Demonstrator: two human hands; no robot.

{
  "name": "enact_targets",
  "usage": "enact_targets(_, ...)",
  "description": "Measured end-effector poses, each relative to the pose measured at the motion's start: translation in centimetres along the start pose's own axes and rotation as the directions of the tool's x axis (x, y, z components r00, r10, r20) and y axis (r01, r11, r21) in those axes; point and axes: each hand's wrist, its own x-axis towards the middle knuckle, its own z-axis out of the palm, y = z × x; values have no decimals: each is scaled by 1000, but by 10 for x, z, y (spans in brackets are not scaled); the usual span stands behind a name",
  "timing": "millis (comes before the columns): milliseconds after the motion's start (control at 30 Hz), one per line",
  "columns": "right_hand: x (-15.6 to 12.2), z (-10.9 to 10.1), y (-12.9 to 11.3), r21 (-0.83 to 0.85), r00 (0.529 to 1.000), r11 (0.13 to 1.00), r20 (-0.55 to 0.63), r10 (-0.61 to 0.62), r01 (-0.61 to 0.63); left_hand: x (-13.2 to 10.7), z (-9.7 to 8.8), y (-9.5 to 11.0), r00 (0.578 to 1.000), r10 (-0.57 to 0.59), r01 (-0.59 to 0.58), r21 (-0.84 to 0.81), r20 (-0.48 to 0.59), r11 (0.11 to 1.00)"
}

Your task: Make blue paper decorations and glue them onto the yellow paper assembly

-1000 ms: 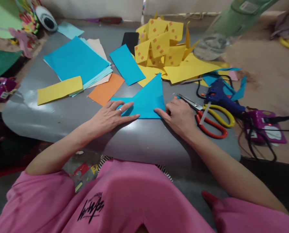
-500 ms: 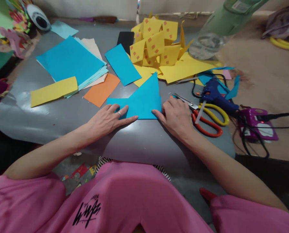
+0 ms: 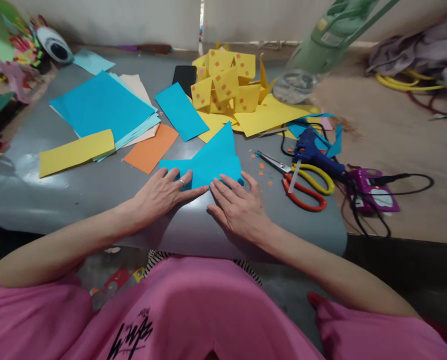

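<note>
A folded blue paper lies on the grey table in front of me, one pointed corner sticking up toward the far side. My left hand, with a ring on one finger, rests on its left part, fingers spread and thumb along the near edge. Over the lower right part of the paper lies my right hand, flat, with fingers stretched out and their tips on the near fold. Both hands press on the paper without gripping it. Scissors with red and yellow handles lie to the right of my right hand.
A blue paper stack, a yellow strip, an orange piece and a blue rectangle lie left. Behind stands a spotted yellow paper construction beside a green bottle. A blue glue gun and cables lie right.
My right hand has slid left from the paper's right edge and flattened along the near fold. My left hand stays in place on the paper. The view has shifted slightly.
</note>
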Motion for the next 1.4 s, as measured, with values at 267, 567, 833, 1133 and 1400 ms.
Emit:
enact_targets(267,-27,-14,18,-85,993,991,46,112,-107,-7,7,-1,1000,1,-2,-20,-17,1000)
enact_targets(567,-24,-11,19,-108,997,991,3,74,-73,-60,27,-19,986,-140,130,-105,-91,986)
enact_targets(833,-21,-10,23,-143,1000,989,-1,25,-25,-98,39,-33,940,-280,264,-104,-197,959)
enact_targets(1133,-21,-5,23,-117,998,992,-46,35,-40,1,30,20,948,-38,-52,-272,-317,961)
enact_targets(1400,-26,-9,21,-108,994,988,-13,106,-107,-12,49,24,962,-83,13,-260,-259,966)
